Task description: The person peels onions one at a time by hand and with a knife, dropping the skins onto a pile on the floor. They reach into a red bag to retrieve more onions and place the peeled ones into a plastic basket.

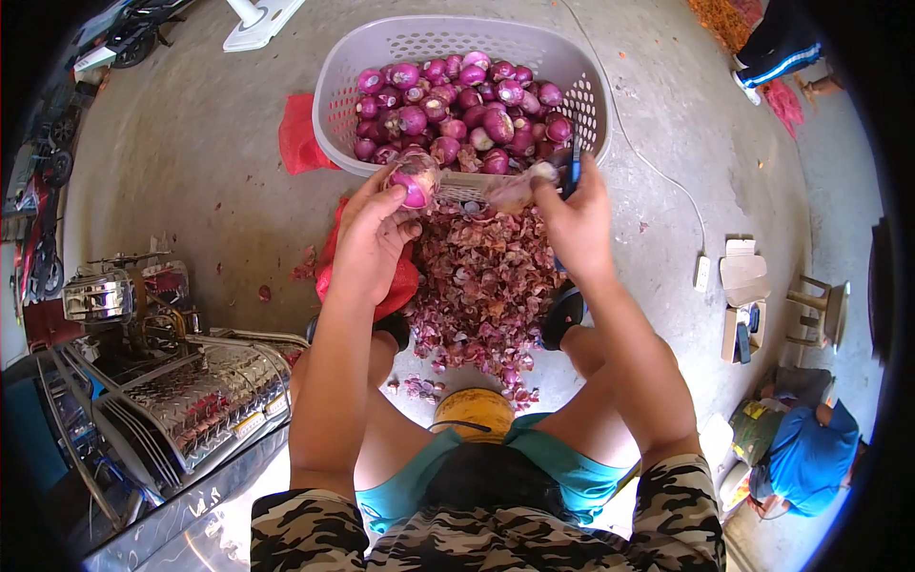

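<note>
My left hand holds a purple onion with its fingers around it, in front of the basket's near edge. My right hand is closed on a knife with a dark blue handle, and a pale piece of peel stretches from its thumb toward the onion. Beyond both hands, a grey plastic basket holds several purple onions. Between my legs, a heap of dry onion skins covers the floor.
A red mesh bag lies under my left forearm, and red netting is beside the basket. A metal machine stands at left. An open cardboard box, a stool and a person in blue are at right.
</note>
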Demonstrator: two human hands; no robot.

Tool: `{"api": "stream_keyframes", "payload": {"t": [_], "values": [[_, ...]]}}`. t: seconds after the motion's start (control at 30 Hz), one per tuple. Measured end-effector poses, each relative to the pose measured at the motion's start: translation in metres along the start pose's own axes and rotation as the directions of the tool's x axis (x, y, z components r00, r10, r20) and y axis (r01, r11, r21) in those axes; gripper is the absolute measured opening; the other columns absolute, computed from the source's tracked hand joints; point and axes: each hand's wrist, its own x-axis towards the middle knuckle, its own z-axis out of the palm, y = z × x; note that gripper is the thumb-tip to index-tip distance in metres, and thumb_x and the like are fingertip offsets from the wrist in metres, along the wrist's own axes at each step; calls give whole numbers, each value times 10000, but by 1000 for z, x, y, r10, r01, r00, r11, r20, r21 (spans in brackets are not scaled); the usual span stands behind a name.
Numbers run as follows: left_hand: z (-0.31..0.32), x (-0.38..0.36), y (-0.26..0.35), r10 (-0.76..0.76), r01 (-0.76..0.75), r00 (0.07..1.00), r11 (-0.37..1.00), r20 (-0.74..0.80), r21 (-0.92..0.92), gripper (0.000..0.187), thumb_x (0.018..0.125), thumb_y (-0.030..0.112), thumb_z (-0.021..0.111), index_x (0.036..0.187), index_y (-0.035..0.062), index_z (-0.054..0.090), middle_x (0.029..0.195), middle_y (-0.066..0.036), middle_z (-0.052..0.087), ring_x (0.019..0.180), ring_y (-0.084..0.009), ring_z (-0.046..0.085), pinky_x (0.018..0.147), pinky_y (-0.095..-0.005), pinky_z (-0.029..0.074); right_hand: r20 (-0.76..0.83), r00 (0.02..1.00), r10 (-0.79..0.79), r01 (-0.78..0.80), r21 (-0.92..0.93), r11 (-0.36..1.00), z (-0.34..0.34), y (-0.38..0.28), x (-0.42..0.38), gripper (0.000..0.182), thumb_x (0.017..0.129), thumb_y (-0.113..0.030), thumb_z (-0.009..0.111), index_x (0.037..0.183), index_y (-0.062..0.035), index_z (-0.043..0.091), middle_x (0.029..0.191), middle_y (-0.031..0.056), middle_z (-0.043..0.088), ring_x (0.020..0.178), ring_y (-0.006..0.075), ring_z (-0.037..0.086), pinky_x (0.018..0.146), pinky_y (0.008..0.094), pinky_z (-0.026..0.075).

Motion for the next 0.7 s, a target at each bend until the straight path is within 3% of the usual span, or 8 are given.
{"api": "stream_keyframes", "payload": {"t": [0.1,0.2,0.23,0.33,0.43,0.53,0.63,0.7], "values": [[3,-2,4,62,-56,997,989,-36,135,474,828,175,636,1256,27,498,1046,-29,624,886,-104,583,694,-238,451,245,965,90,6,-368,930,-3,-12,-8,395,833,-237,611,1069,36,451,852,275,612,831,410,624,735,439,474],[12,-3,4,115,-102,993,967,-41,235,472,816,94,658,1250,3,499,1087,-55,608,952,-113,582,763,-247,468,277,954,118,9,-416,909,4,-23,-19,436,866,-313,568,1097,30,428,878,308,594,896,475,570,743,484,456],[14,-3,3,132,-118,990,960,-41,256,473,812,67,665,1249,-6,498,1101,-64,602,975,-117,581,789,-250,473,294,956,11,118,-419,901,6,-22,-22,424,908,-326,511,1117,35,430,876,302,598,882,461,583,754,478,454],[16,-3,1,148,-121,986,947,-73,296,486,810,24,663,1259,-23,483,1122,-90,593,1013,-133,577,851,-257,467,352,936,-33,134,-269,954,8,-22,-27,392,938,-321,468,1116,27,435,863,300,595,863,454,584,755,484,445],[14,-3,-1,154,-131,987,945,-54,300,491,814,47,664,1265,-21,482,1103,-70,605,988,-116,580,806,-242,469,484,874,-38,171,-232,958,10,-23,-29,367,961,-322,424,1098,19,441,828,290,590,822,448,582,737,489,436],[10,-3,-2,113,-102,993,952,-21,288,492,818,86,668,1265,-16,489,1091,-52,614,957,-101,584,735,-217,455,484,875,3,125,-231,965,13,-21,-29,353,967,-318,412,1084,13,444,774,266,587,789,441,581,703,491,433],[6,-5,-3,85,-85,996,970,9,229,489,820,122,667,1261,-10,499,1090,-37,617,925,-85,583,671,-198,426,382,924,-8,119,-267,956,17,-13,-26,340,966,-312,413,1079,7,444,740,256,580,768,441,576,678,489,428],[8,-4,-3,98,-95,995,956,2,279,492,829,151,656,1266,-6,495,1089,-36,616,912,-80,579,659,-199,420,387,920,-53,136,-190,972,16,-17,-27,331,967,-308,411,1070,4,442,736,257,578,759,445,574,666,495,419]]}}
